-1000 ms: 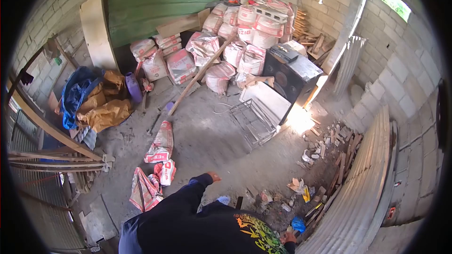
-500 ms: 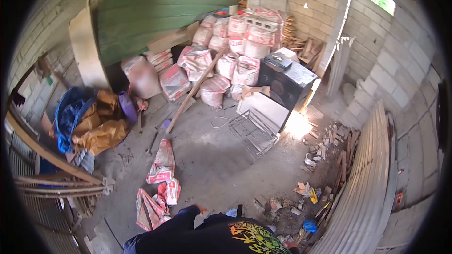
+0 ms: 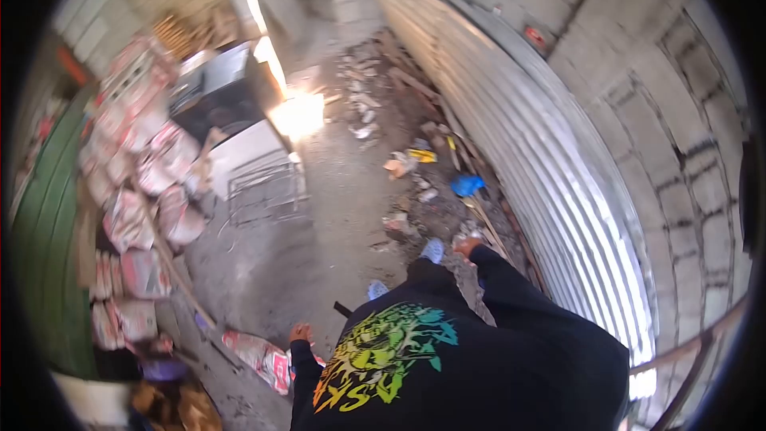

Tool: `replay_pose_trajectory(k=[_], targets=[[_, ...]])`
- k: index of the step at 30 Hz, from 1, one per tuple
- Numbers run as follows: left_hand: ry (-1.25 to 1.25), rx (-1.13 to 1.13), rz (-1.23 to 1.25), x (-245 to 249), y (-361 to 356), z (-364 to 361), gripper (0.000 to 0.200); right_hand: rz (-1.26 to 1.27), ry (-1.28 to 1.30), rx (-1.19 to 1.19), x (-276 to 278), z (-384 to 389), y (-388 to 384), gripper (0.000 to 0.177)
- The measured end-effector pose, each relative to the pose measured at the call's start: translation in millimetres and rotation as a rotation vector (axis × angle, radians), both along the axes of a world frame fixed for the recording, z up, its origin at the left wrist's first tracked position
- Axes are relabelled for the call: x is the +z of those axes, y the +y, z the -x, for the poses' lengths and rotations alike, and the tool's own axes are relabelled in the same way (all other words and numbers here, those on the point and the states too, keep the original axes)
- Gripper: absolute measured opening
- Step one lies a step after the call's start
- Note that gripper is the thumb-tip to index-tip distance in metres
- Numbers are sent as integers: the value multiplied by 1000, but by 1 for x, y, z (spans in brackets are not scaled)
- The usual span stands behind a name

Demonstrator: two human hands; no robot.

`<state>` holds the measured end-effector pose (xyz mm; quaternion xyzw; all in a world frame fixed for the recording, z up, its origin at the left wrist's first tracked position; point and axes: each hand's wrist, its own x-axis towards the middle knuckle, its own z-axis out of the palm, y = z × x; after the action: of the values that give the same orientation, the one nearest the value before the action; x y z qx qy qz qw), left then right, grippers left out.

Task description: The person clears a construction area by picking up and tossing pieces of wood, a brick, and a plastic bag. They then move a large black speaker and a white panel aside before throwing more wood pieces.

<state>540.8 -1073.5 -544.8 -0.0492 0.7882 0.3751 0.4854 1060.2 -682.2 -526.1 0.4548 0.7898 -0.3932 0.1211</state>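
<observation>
My left hand (image 3: pixel 302 332) hangs low at my side, its fingers a little apart and nothing in them. Just beyond it, a crumpled red and white sack (image 3: pixel 257 355) lies on the floor. On the other side, my right hand (image 3: pixel 467 247) is held out over the debris strip, small and slightly blurred, fingers loosely stretched with nothing visible in them. A blue plastic scrap (image 3: pixel 467 185) lies on the ground ahead of it. My light blue footwear (image 3: pixel 432 251) shows below my black shirt (image 3: pixel 495 359).
Corrugated metal sheets (image 3: pixel 511 104) lean along the block wall (image 3: pixel 678 152) on my right. Rubble (image 3: pixel 363 100) runs beside them. Ahead left stand a black speaker box (image 3: pixel 215 96), a wire rack (image 3: pixel 267 191) and piled sacks (image 3: pixel 140 124). A long wooden pole (image 3: pixel 167 251) slants there.
My view has swung to the right, so the sheets now stand nearer the middle and the sacks lie at left. My right hand has come more clearly into view.
</observation>
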Motion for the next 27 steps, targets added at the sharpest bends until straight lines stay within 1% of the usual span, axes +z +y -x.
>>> replay_pose_trajectory(k=[1, 2, 4, 5, 6, 7, 8, 9, 10, 11, 12, 13, 14, 15, 16, 17, 18, 19, 20, 21, 22, 23, 24, 25, 26, 27], targets=[[-11, -46, 6, 4, 12, 0, 49, -37, -63, 30, 0, 1, -1, 31], [-14, -76, -14, 5, 19, 3, 49, -30, -70, -2, 8, -1, -6, 31], [-18, -123, -30, 4, 33, 2, 50, 138, -30, -195, 19, -7, -14, 30], [-6, -248, -14, 3, 37, -2, 48, 145, -30, -216, 21, -9, -18, 30], [8, -370, -1, 1, 40, -6, 46, 218, -69, -320, 21, -13, -20, 29], [5, -435, 0, -5, 44, -9, 44, 292, -108, -424, 21, -16, -20, 29], [18, -525, -7, -20, 41, -9, 43, 301, -106, -442, -6, -29, -21, 29], [42, -632, -12, -35, 40, -9, 41, 171, -53, -261, -52, -50, -23, 29], [111, -813, -58, -54, 39, -6, 40, 40, -1, -85, -77, -67, -26, 29], [250, -1072, -167, -38, 58, -17, 40, 48, -5, -116, -62, -71, -27, 29], [373, -1276, -329, -35, 67, -22, 39, 159, -74, -208, -34, -69, -23, 29], [361, -1301, -330, -38, 75, -22, 39, 271, -140, -297, -16, -68, -20, 29], [306, -1377, -264, -39, 84, -18, 39, 432, -238, -520, -17, -68, -12, 30], [254, -1447, -195, -41, 95, -16, 40, 439, -234, -535, -16, -73, -8, 30], [252, -1460, -189, -39, 112, -16, 40, 487, -218, -635, -5, -76, -3, 30], [398, -1562, -189, -37, 128, -15, 37, 535, -203, -733, -2, -83, 3, 30], [546, -1659, -186, -34, 143, -14, 34, 546, -202, -739, 1, -91, 11, 30], [691, -1753, -179, -29, 155, -19, 31, 505, -150, -704, 1, -101, 19, 33], [168, -1139, -55, -21, 171, -24, 30, 471, -98, -664, -1, -110, 24, 36], [-288, -476, 70, -37, 180, -14, 28, 9, -142, -136, -7, -122, 33, 40], [-236, -496, 60, -45, 194, -4, 25, -104, -236, 14, -21, -130, 47, 35], [-183, -515, 52, -23, 224, -10, 23, -99, -206, -88, -4, -134, 59, 29], [-130, -535, 45, 24, 266, -28, 22, 94, 113, -597, -38, -148, 62, 29], [-82, -527, 44, 39, 294, -39, 22, -77, -134, -248, -20, -151, 79, 24], [-8, -575, 61, 50, 323, -48, 25, -340, -136, -100, -28, -160, 85, 24], [44, -634, 30, 52, 346, -51, 28, -324, -134, -100, -26, -161, 88, 24]])
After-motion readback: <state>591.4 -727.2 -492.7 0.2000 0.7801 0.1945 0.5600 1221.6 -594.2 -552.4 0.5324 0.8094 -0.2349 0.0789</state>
